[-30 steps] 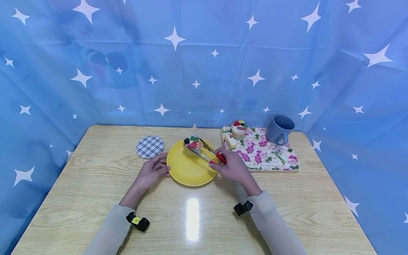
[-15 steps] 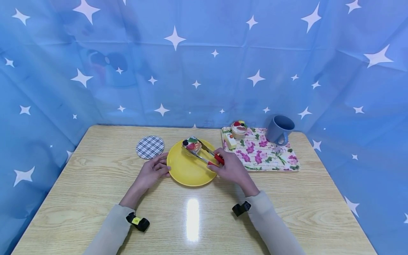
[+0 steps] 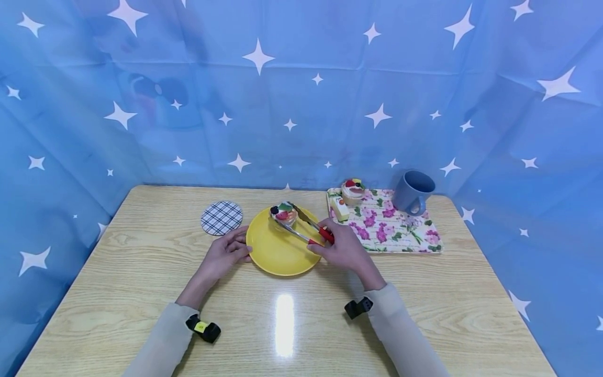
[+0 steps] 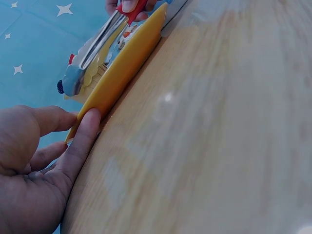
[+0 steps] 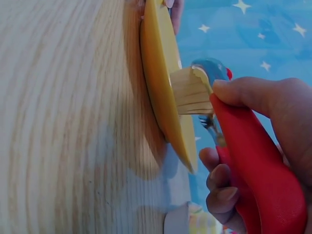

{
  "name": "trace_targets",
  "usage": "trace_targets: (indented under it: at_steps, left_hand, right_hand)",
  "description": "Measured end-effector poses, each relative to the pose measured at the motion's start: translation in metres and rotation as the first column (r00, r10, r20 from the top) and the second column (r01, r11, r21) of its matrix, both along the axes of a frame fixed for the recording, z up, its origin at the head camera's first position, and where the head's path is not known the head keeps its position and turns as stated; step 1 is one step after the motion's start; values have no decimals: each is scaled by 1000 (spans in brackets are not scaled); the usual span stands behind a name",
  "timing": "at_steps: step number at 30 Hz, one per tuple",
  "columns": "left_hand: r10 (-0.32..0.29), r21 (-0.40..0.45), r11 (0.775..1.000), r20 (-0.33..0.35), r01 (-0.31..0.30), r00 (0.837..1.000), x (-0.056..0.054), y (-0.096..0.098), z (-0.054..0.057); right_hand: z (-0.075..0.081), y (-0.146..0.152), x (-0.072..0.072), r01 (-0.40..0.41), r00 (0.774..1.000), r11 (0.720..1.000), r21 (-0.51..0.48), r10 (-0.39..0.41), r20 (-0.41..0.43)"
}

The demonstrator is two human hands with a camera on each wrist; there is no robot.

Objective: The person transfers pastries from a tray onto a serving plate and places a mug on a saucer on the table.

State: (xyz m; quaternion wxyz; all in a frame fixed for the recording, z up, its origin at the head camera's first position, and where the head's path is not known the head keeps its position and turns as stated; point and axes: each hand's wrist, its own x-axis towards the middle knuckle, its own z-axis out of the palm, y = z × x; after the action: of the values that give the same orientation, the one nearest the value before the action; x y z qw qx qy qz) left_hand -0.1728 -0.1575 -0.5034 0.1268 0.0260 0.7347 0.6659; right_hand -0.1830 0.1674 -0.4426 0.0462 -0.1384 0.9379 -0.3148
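Fruit tart [image 3: 284, 213] on yellow plate [image 3: 282, 256], between metal arms of tongs [image 5: 256, 158]

Sits on the far part of the plate, base down, toppings up. Carries red, orange and dark fruit plus a green leaf. Shows a beige base against the plate in the right-wrist view. Flanked by the tong arms, one per side; cannot tell how firmly squeezed.

Tongs gripped by the red handles in the right hand [image 3: 343, 245], thumb along one handle, fingers curled round the other. Plate pinched at its left rim by the left hand [image 3: 226, 254], between thumb and fingers. Both hands occupied, neither released.

To the right of the plate, just beside it: floral tray [image 3: 391, 230], white with pink flowers. On it, at the far left corner: second tart [image 3: 353, 192]; just nearer, pale yellow cake piece [image 3: 339, 209]. At the tray's far right: blue mug [image 3: 411, 195], upright, handle toward the near side.

To the left of the plate, beyond the left hand: checked coaster [image 3: 222, 218], lying flat. All set on a wood-grain tabletop [image 3: 245, 314]. Behind: blue backdrop [image 3: 320, 131] with white stars. On both arms: light sleeves [image 3: 405, 330], black wrist devices [image 3: 204, 329].
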Motion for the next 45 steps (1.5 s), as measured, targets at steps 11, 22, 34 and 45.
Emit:
trace_targets:
  at_steps: [11,22,34,45]
  left_hand:
    - [-5,5,1000,-1,5,1000,1,-1,1]
    - [5,-1,1000,-4,-5,1000,1,0,1]
    - [17,-25,1000,-4,-17,1000,1,1,0]
    - [5,-9,1000,3,-5,1000,1,0,1]
  right_hand:
    - [5,3,1,15,1000,1000,9,-15,4]
    - [13,5,3,15,1000,1000,-22,-16,-26]
    - [17,10,2,56,998,998,-11,-57,-42]
    - [19,14,3,45,998,999,-31,-46,-36]
